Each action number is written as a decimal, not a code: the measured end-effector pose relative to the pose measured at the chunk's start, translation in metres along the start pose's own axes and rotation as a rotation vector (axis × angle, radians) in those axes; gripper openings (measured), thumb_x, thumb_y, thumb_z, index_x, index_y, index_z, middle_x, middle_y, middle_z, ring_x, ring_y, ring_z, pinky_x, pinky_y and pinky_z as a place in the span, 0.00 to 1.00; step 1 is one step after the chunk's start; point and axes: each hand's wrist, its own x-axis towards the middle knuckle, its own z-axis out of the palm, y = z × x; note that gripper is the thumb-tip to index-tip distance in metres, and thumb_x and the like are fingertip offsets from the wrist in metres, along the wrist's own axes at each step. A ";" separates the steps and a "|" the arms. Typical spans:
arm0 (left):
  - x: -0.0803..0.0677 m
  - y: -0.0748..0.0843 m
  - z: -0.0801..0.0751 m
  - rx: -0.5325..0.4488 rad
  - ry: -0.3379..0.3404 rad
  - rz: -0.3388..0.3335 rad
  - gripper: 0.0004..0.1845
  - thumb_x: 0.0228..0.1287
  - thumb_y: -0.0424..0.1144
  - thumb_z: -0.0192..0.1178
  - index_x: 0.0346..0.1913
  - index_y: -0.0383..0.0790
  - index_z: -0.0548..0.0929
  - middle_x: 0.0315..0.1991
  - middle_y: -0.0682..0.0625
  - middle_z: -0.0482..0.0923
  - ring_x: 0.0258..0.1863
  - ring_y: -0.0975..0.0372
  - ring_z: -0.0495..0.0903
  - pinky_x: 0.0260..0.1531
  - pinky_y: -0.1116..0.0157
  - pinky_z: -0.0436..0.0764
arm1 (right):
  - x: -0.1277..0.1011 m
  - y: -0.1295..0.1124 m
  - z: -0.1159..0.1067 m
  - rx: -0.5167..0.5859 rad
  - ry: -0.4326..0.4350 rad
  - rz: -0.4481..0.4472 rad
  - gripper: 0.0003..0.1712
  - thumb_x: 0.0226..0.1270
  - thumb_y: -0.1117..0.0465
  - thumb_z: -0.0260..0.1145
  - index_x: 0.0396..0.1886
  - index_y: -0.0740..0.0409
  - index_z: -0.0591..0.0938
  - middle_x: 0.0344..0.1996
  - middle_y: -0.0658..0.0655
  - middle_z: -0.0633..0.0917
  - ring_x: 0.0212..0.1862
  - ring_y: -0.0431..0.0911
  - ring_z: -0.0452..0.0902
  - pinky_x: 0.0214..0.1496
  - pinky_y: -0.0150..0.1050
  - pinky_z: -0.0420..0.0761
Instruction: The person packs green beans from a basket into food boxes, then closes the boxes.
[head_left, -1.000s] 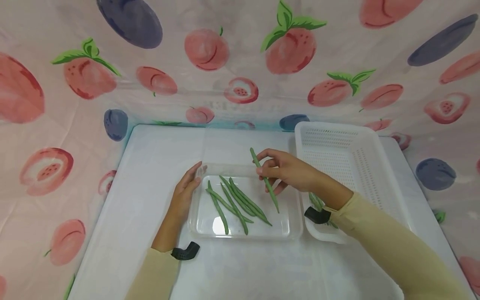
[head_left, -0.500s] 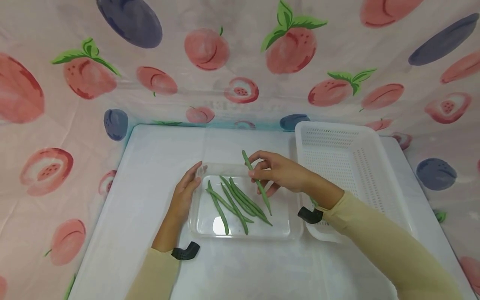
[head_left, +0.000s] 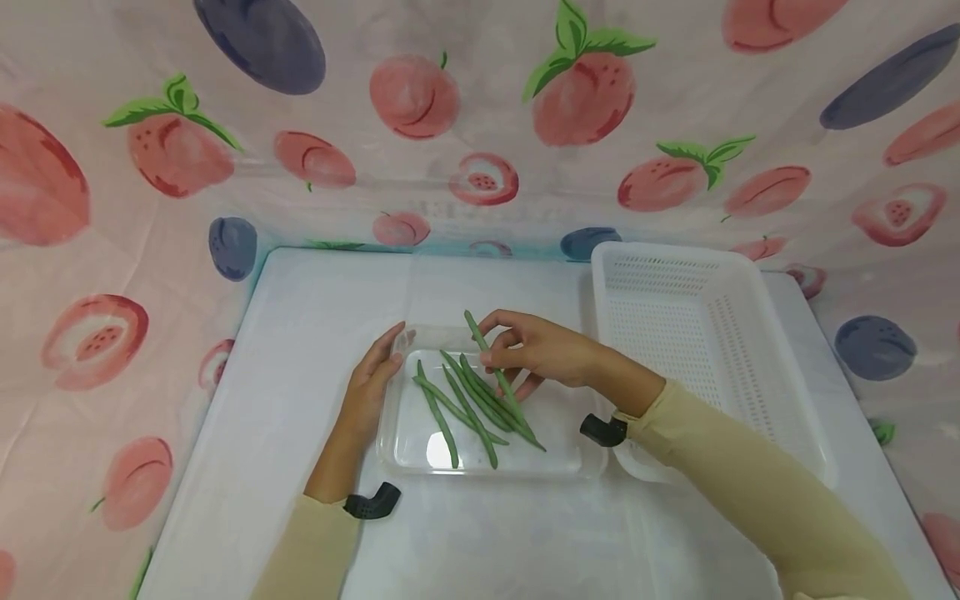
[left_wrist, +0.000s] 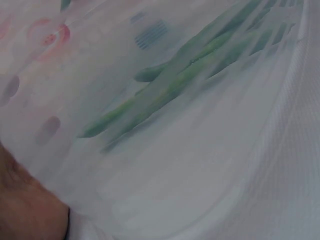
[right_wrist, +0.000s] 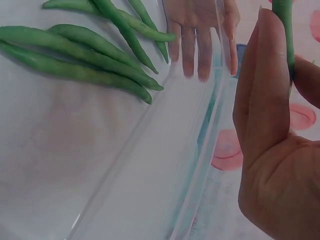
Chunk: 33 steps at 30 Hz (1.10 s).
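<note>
My right hand (head_left: 551, 354) pinches a green bean (head_left: 476, 328) between thumb and fingers, holding it aslant over a clear plastic box. In the right wrist view that green bean (right_wrist: 283, 25) stands upright in the grip. Several green beans (head_left: 442, 421) lie loosely crossed on the floor of the box (head_left: 491, 476). At the box's left side rests my left hand (head_left: 365, 387), its fingers extended along the wall. The right wrist view shows the left hand's fingers (right_wrist: 188, 50) straight through the clear plastic. Blurred beans (left_wrist: 185, 75) appear through the wall in the left wrist view.
A white perforated basket (head_left: 660, 325) stands right of the box, its front part hidden under my right forearm. Both sit on a white tabletop (head_left: 322, 287). A fruit-patterned cloth (head_left: 315, 217) hangs behind and along the sides. Black wrist cameras (head_left: 372, 502) protrude near both cuffs.
My right hand has moved left and slightly down with the pinched bean, from the box's right part to above the lying beans. The left hand has stayed in place.
</note>
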 end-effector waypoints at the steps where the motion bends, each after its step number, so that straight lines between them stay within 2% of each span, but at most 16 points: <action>1: 0.000 0.000 0.000 -0.001 -0.001 -0.001 0.27 0.80 0.52 0.48 0.78 0.59 0.65 0.78 0.63 0.62 0.77 0.53 0.63 0.66 0.42 0.74 | 0.001 0.001 0.001 -0.002 -0.003 0.003 0.22 0.76 0.58 0.64 0.64 0.51 0.70 0.43 0.59 0.84 0.36 0.55 0.86 0.32 0.46 0.90; 3: 0.000 0.000 0.000 0.002 0.002 -0.002 0.27 0.80 0.53 0.48 0.78 0.59 0.65 0.78 0.62 0.62 0.77 0.53 0.64 0.65 0.41 0.75 | 0.003 0.002 0.002 -0.005 -0.010 0.011 0.22 0.76 0.58 0.64 0.65 0.51 0.70 0.45 0.62 0.83 0.36 0.51 0.86 0.33 0.46 0.90; 7: 0.000 -0.001 -0.001 0.005 0.003 -0.006 0.27 0.80 0.52 0.48 0.78 0.60 0.65 0.78 0.63 0.62 0.77 0.52 0.64 0.65 0.42 0.75 | 0.007 0.005 0.005 -0.005 -0.031 0.017 0.23 0.76 0.58 0.64 0.65 0.51 0.69 0.47 0.67 0.82 0.37 0.53 0.87 0.34 0.46 0.90; 13: 0.000 0.000 0.000 0.003 0.002 -0.003 0.27 0.80 0.52 0.48 0.78 0.59 0.65 0.78 0.63 0.61 0.77 0.52 0.64 0.65 0.41 0.75 | 0.009 0.005 0.008 -0.009 -0.055 0.026 0.24 0.76 0.57 0.64 0.67 0.53 0.68 0.42 0.60 0.84 0.40 0.55 0.88 0.33 0.44 0.90; 20: 0.000 0.000 0.000 0.012 0.007 -0.006 0.27 0.80 0.52 0.48 0.78 0.59 0.65 0.78 0.63 0.61 0.77 0.52 0.64 0.65 0.41 0.75 | 0.011 0.006 0.009 -0.013 -0.071 0.028 0.28 0.76 0.56 0.64 0.69 0.56 0.66 0.43 0.61 0.84 0.43 0.59 0.87 0.33 0.44 0.90; 27: 0.001 0.000 0.000 0.017 0.013 -0.013 0.26 0.80 0.52 0.48 0.77 0.60 0.65 0.78 0.62 0.61 0.77 0.51 0.64 0.64 0.41 0.75 | 0.011 0.006 0.009 -0.014 -0.060 0.038 0.26 0.76 0.56 0.65 0.68 0.53 0.68 0.43 0.60 0.83 0.39 0.52 0.85 0.35 0.46 0.90; 30: 0.001 0.000 0.000 0.021 0.014 -0.011 0.26 0.80 0.51 0.47 0.77 0.60 0.65 0.79 0.61 0.61 0.78 0.51 0.63 0.64 0.41 0.75 | 0.010 0.006 0.009 -0.016 -0.054 0.038 0.24 0.76 0.57 0.65 0.67 0.52 0.70 0.44 0.63 0.82 0.38 0.51 0.85 0.37 0.49 0.90; 33: 0.002 -0.001 0.000 0.018 0.015 -0.015 0.26 0.80 0.51 0.48 0.77 0.60 0.66 0.78 0.61 0.62 0.77 0.51 0.64 0.64 0.42 0.76 | 0.010 0.006 0.008 -0.015 -0.055 0.036 0.24 0.76 0.59 0.65 0.67 0.52 0.71 0.47 0.70 0.81 0.40 0.55 0.86 0.39 0.53 0.90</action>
